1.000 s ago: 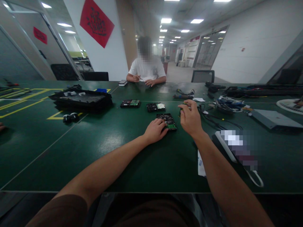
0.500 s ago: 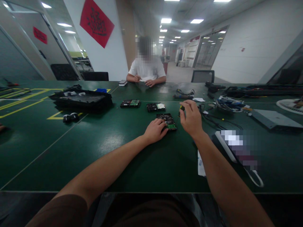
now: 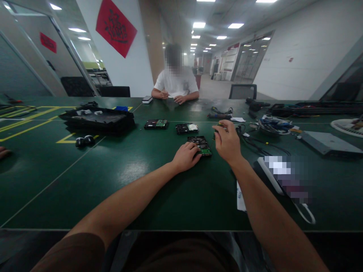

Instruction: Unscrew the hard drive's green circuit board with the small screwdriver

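Observation:
My left hand (image 3: 185, 156) lies over the near left side of a hard drive (image 3: 202, 142), its fingers curled onto the drive and pressing it to the table. A green circuit board shows at the drive's near end. Just right of the drive, my right hand (image 3: 229, 141) is raised with thumb and fingers pinched round a small screwdriver (image 3: 216, 133) with a yellow and black handle. Most of the handle is hidden by the fingers, and the tip is too small to make out. Two more hard drives, one (image 3: 187, 128) and another (image 3: 156, 124), lie beyond my left hand.
Black trays (image 3: 99, 121) are stacked at the left. Cables (image 3: 249, 138), a bowl of wires (image 3: 275, 124), a grey metal box (image 3: 330, 142) and a white-edged device (image 3: 270, 175) stand at the right. A person (image 3: 176, 83) sits opposite; another person's hand (image 3: 4, 152) shows at the left edge.
The fingers of my right hand have shifted round the screwdriver handle, which has turned. My left hand and the drive stay put. The other hand at the left edge reaches slightly further in.

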`<move>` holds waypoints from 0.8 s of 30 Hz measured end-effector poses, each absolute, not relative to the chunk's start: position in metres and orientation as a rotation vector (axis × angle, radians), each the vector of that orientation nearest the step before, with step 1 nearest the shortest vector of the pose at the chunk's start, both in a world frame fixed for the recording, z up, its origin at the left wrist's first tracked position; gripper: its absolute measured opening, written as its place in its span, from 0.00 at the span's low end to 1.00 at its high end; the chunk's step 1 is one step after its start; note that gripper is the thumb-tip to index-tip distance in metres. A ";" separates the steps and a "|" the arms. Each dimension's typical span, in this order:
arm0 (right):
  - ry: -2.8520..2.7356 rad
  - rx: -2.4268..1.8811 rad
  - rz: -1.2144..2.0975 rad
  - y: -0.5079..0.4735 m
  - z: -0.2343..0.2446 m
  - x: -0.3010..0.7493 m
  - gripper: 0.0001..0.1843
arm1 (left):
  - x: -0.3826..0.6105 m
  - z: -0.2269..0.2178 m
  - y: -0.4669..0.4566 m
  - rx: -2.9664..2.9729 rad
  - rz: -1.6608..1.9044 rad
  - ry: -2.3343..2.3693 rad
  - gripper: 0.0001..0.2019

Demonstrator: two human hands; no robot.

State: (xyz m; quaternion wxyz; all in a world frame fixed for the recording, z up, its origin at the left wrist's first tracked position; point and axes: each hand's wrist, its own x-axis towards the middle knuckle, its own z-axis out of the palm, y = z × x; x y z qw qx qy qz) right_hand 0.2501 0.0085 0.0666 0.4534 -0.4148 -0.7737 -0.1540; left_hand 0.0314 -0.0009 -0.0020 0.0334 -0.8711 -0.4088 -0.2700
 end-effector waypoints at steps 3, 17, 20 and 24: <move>-1.881 -1.003 -0.342 0.009 0.066 0.249 0.15 | 0.031 -0.003 0.000 -2.673 -0.832 -1.250 0.15; -1.879 -1.017 -0.415 0.011 0.066 0.251 0.18 | 0.031 -0.004 0.000 -2.668 -0.840 -1.241 0.15; -1.853 -0.980 -0.374 0.012 0.067 0.251 0.16 | 0.032 -0.004 0.000 -2.668 -0.829 -1.252 0.15; -1.841 -0.992 -0.405 0.011 0.069 0.252 0.14 | 0.031 -0.003 -0.001 -2.673 -0.826 -1.253 0.15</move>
